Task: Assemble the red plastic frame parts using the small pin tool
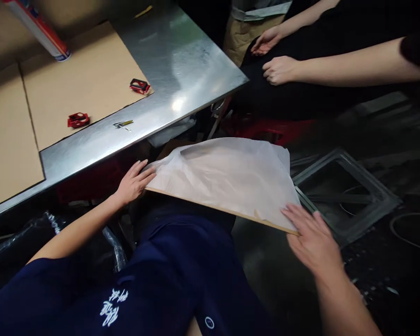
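Note:
A flat brown board (210, 206) covered with a sheet of thin white paper (227, 175) lies across my lap, below the table's edge. My left hand (135, 182) rests at the board's left corner, its fingers stretched onto the paper's edge. Flat on the board's near right corner lies my right hand (313, 238), fingers spread and pressing the paper down. Neither hand grips anything.
A metal table (175, 60) with cardboard sheets (80, 79) carries two small red parts (78, 120) (139, 86), a small clip (123, 124) and a red-and-white tube (42, 30). Another person's hands (280, 70) rest at upper right. A grey square frame (346, 196) lies on the floor.

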Tool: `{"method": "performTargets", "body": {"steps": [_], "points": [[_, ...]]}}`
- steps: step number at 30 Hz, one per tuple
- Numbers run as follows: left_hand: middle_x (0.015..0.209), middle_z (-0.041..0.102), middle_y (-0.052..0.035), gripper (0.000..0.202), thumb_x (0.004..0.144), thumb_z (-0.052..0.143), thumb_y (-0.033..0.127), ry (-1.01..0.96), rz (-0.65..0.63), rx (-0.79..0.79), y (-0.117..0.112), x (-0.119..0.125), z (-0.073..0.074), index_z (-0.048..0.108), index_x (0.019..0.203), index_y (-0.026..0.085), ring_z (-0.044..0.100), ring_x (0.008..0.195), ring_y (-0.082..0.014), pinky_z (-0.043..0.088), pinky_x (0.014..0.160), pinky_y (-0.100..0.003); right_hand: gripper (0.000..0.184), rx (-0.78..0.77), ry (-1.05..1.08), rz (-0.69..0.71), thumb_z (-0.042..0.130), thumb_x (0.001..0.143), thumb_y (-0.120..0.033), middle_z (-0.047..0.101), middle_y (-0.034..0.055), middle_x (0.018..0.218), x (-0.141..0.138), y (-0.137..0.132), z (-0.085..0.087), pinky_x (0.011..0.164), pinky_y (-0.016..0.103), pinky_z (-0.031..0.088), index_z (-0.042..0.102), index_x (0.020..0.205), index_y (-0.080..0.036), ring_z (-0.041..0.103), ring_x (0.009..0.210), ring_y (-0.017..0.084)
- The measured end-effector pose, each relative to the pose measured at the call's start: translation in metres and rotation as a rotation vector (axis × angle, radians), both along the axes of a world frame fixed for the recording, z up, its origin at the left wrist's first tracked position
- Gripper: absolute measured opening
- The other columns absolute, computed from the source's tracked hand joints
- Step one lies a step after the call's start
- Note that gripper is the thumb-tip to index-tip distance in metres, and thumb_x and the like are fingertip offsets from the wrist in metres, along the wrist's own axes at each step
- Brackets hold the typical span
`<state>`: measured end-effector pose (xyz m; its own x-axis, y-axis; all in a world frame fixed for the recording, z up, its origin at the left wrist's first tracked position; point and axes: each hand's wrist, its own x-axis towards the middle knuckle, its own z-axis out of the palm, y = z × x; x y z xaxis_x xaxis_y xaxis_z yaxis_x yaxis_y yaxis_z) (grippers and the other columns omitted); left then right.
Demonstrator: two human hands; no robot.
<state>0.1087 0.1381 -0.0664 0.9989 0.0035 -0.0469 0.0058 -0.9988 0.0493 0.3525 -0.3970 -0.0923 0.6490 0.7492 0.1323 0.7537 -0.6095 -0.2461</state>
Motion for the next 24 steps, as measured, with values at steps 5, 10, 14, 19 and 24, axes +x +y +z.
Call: {"method": "performTargets", "body": {"steps": [5, 10, 14, 19, 24], "points": [[0.159, 0.051, -0.0001, 0.052, 0.099, 0.048, 0.019, -0.189, -0.287, -0.062, -0.035, 0.113, 0.042, 0.050, 0.149, 0.032, 0.024, 0.160, -0.0285, 0.015, 0.132, -0.063, 0.054, 0.019, -0.226, -0.337, 0.047, 0.093, -0.021, 0.059, 0.0114, 0.151, -0.037, -0.087, 0.032, 0.122, 0.054, 0.040, 0.059, 0.145, -0.025, 0.054, 0.141, 0.035], [0.142, 0.067, -0.0093, 0.049, 0.099, 0.044, 0.015, -0.153, -0.619, -0.103, -0.102, 0.219, 0.028, 0.054, 0.147, 0.019, 0.039, 0.154, -0.0281, 0.025, 0.131, -0.058, 0.048, -0.184, -0.143, -0.643, 0.040, 0.099, -0.027, 0.066, 0.0168, 0.142, -0.120, -0.144, 0.019, 0.119, 0.058, 0.042, 0.065, 0.139, -0.015, 0.059, 0.137, 0.036], [0.148, 0.063, -0.0071, 0.052, 0.096, 0.045, 0.016, -0.065, -0.853, -0.085, -0.135, 0.249, 0.013, 0.054, 0.147, 0.021, 0.037, 0.155, -0.0258, 0.017, 0.133, -0.056, 0.048, -0.270, -0.018, -0.765, 0.039, 0.098, -0.022, 0.066, 0.0131, 0.142, -0.191, -0.156, 0.002, 0.123, 0.059, 0.035, 0.065, 0.139, -0.016, 0.056, 0.141, 0.032], [0.153, 0.057, -0.0081, 0.051, 0.096, 0.045, 0.015, 0.016, -0.895, -0.046, -0.126, 0.239, 0.004, 0.057, 0.146, 0.022, 0.036, 0.156, -0.0272, 0.021, 0.132, -0.056, 0.049, -0.260, 0.138, -0.737, 0.040, 0.097, -0.018, 0.067, 0.0082, 0.142, -0.235, -0.139, -0.033, 0.122, 0.058, 0.036, 0.065, 0.139, -0.023, 0.061, 0.135, 0.028], [0.153, 0.057, -0.0106, 0.051, 0.100, 0.042, 0.020, 0.157, -0.951, -0.057, -0.104, 0.223, 0.009, 0.055, 0.149, 0.019, 0.047, 0.149, -0.0261, 0.030, 0.130, -0.047, 0.048, -0.105, 0.086, -0.691, 0.046, 0.095, -0.018, 0.065, 0.0091, 0.144, -0.212, -0.135, -0.059, 0.122, 0.050, 0.040, 0.065, 0.139, -0.021, 0.059, 0.137, 0.028]]}}
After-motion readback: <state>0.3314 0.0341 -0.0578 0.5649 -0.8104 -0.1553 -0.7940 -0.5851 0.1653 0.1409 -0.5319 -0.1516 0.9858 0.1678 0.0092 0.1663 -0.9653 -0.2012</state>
